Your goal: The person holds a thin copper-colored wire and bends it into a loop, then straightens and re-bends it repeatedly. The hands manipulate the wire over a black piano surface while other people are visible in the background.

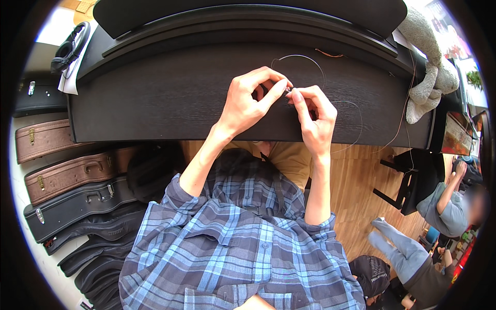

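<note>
Head view: black surface (170, 98) with raised back, wood floor (356, 170) below it, instrument cases (72, 175) lined up at left, headphones (70, 49) at the left corner, grey plush toy (426, 85) at the right. Left hand (250, 95) and right hand (318, 113) meet over the surface, thumb and forefinger narrow on each, pinching a tiny dark bit (289, 89) between them; too small to tell what. Fine strand (299, 55) loops out behind the fingertips, more loops to the right past the front edge; can't tell if all one piece. Fingertip pinch probably because the bit is so small; hands likely close together to steady it from both sides. Slack presumably lies loose because it's springy. Orange-brown strand (329, 54) lies apart, near the back.
</note>
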### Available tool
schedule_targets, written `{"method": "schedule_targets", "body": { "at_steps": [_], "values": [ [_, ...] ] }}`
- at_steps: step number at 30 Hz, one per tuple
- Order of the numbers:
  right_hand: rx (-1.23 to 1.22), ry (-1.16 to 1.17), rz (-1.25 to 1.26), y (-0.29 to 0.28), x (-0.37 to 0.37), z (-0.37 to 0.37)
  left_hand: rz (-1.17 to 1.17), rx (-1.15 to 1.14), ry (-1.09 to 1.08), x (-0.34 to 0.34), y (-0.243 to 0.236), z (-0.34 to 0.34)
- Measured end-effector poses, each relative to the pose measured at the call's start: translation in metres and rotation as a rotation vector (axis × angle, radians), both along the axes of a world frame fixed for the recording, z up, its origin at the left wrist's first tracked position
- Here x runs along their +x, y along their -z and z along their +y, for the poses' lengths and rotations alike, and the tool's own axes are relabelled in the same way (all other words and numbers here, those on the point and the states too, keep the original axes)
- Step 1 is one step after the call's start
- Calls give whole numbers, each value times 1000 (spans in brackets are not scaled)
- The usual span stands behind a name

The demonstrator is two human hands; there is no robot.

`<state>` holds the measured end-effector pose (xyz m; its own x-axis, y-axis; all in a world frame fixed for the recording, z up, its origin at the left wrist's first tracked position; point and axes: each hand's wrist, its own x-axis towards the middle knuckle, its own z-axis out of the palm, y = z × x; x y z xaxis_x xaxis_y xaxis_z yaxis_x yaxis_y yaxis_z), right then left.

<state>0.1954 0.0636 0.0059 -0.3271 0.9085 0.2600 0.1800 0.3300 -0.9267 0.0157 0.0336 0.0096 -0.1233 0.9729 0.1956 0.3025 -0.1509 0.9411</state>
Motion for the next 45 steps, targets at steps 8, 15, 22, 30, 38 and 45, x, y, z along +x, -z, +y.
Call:
{"method": "schedule_targets", "body": {
  "at_steps": [8,15,22,30,38,45],
  "values": [
    [1,40,-47,2,0,-1,-88,-16,-11,2,-1,-1],
    [-36,22,-25,1,1,-1,-55,42,30,0,0,-2],
    [-12,-6,-42,-4,2,-1,-58,13,49,-1,0,-3],
    [59,6,-6,2,0,0,-102,2,45,0,0,-2],
    [14,43,13,6,0,-1,-78,12,26,0,0,-2],
    [90,4,-70,-1,0,0,-47,-6,13,0,0,-2]
  ]
}}
